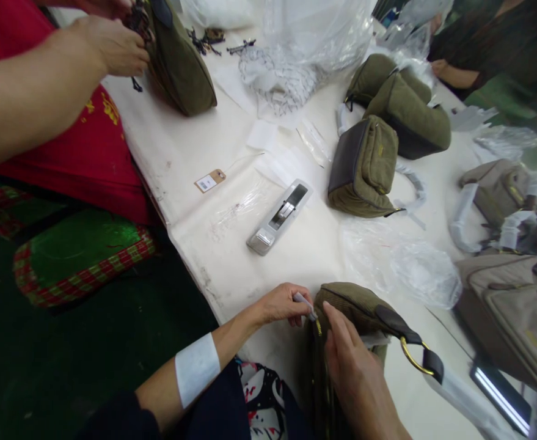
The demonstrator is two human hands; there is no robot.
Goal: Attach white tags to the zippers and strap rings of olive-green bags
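An olive canvas bag [355,305] with a brass ring and dark strap tab lies at the table's near edge in front of me. My left hand [283,304] pinches a small white wrapped piece at the bag's zipper pull. My right hand [353,366] lies on the bag's side, fingers together and pointing at the zipper pull, pressing the fabric.
A grey rectangular tray [278,217] lies mid-table beside a brown paper tag [210,181]. Several olive bags [369,165] and clear plastic wraps [405,263] lie to the right. A co-worker in red at top left handles another bag [181,61]. Another person's arm [451,73] rests at top right.
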